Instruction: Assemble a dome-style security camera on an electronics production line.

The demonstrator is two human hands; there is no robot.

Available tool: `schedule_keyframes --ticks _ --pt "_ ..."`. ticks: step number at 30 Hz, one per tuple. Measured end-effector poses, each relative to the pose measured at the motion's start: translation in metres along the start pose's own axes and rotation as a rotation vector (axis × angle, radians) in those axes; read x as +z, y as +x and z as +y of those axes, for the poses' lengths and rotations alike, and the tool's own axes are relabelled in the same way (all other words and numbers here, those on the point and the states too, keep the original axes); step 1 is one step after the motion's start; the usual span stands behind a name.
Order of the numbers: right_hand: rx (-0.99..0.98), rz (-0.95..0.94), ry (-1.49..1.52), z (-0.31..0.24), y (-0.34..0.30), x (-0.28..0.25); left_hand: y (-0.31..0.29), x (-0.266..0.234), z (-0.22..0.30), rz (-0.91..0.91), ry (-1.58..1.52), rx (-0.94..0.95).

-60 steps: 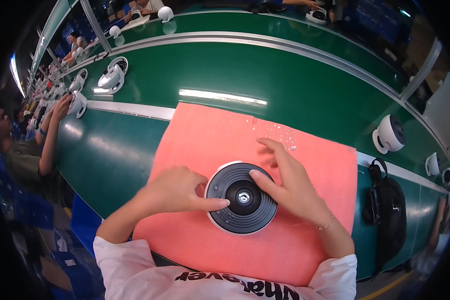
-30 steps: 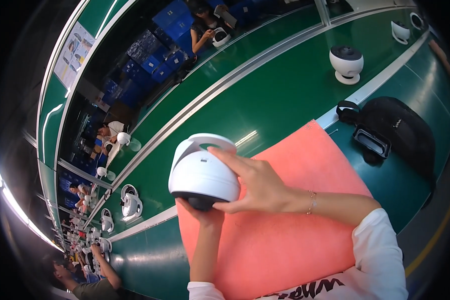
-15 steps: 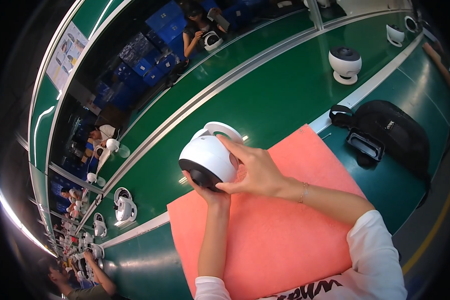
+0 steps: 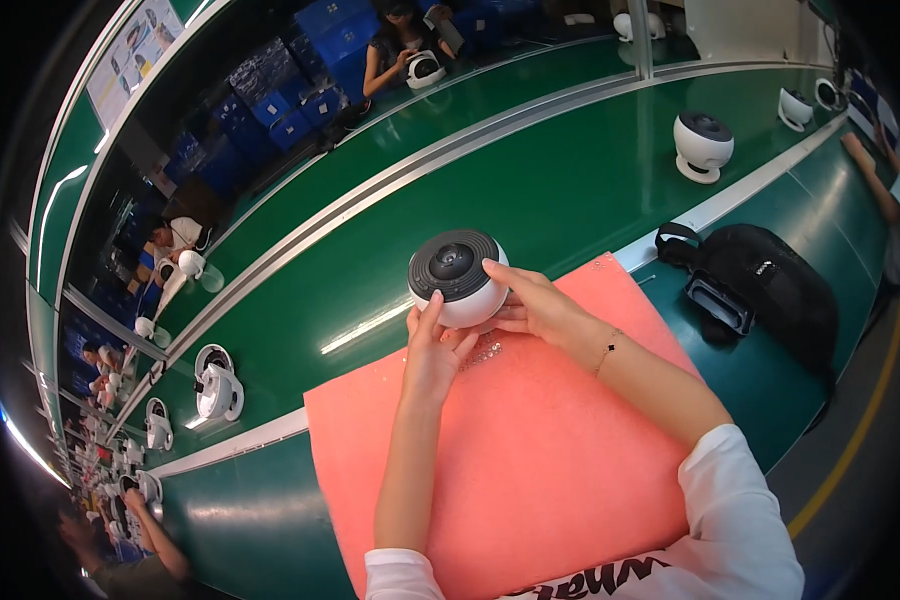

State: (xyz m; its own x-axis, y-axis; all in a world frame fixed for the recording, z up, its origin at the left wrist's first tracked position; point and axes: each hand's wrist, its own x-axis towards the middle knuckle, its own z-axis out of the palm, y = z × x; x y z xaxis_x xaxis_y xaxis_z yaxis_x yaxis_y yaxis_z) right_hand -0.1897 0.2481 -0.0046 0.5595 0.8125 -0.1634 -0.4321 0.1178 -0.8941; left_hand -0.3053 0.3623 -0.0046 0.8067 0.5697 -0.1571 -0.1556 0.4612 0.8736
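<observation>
Between both hands I hold a round white device (image 4: 457, 245) with a black ringed top and a raised dome at its centre. It is up over the far edge of the pink pad (image 4: 530, 440), its black side turned upward. My left hand (image 4: 432, 350) grips the near left side, thumb on the rim of the black top. My right hand (image 4: 542, 300) is wrapped round the right side, one finger on the black rim and others under the white shell. The device's underside is hidden. Small shiny bits (image 4: 483, 353) lie on the pad below it.
A green conveyor belt (image 4: 560, 180) runs beyond the pad. Similar white devices stand on it, one at the right (image 4: 703, 145) and one at the left (image 4: 217, 385). Right of the pad lie a black bag (image 4: 770, 285) and a dark boxy object (image 4: 720, 303). Other people work along the line.
The device has been turned in my hands: its black face pointed down toward the left and now faces up. Its white ring-shaped part is no longer visible. My left thumb now shows on its rim.
</observation>
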Motion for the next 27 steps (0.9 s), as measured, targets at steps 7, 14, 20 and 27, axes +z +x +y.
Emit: schedule_keyframes --ticks 7,14,20,27 --pt "0.102 0.053 0.175 -0.003 0.009 -0.004 0.007 -0.008 -0.008 -0.074 -0.094 0.028" --pt "-0.135 0.190 0.162 -0.005 0.041 -0.039 0.015 -0.010 -0.038 -0.046 0.100 0.016" --pt "-0.125 0.203 0.189 -0.005 0.035 -0.044 0.004 -0.007 -0.047 -0.265 0.517 0.126" --pt "-0.185 0.299 0.485 0.011 0.038 -0.058 -0.088 0.066 -0.108 -0.629 0.359 0.028"
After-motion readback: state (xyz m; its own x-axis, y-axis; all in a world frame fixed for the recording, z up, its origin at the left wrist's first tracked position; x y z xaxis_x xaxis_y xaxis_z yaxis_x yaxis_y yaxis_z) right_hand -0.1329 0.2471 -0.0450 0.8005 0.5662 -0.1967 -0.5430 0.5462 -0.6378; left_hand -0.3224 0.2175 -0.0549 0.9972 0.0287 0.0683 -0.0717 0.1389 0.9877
